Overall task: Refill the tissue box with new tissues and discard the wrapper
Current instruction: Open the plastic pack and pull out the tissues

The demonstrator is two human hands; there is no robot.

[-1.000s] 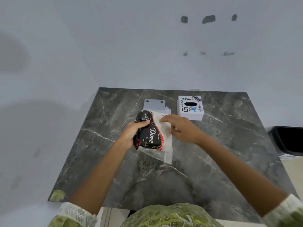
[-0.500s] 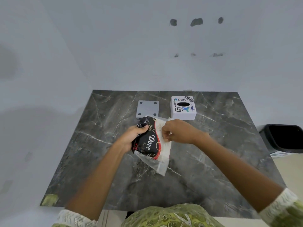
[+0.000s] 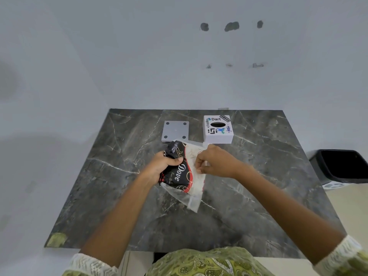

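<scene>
I am looking down on a dark marble-patterned table [image 3: 123, 196] that is filling the middle of the frame, with pale veins running across it and a yellowish patch [image 3: 56, 239] sitting at its lower left corner. A plain pale wall [image 3: 119, 56] is rising behind it across the whole upper half, carrying three dark marks [image 3: 231, 26] in the upper right. The table's far edge is meeting that wall; its left edge is running diagonally down to the lower left, and its right edge is slanting toward the lower right, where a black bin [image 3: 342, 166] is standing on the floor just beside the table.

The left half of the tabletop and the lower centre are lying bare. Near the far edge a white square plate with four dark corner dots [image 3: 175, 130] is lying flat, and just right of it the white tissue box [image 3: 218, 129] is standing with its dark oval slot facing up.

At centre frame, my left hand [image 3: 161, 168] is curling tight around the black end of the tissue pack [image 3: 179, 172], while my right hand [image 3: 215, 161] is pinching the pack's pale wrapper edge between its fingertips. The clear tail of the wrapper [image 3: 192, 202] is hanging toward the lower centre; whether it is touching the table I cannot tell
</scene>
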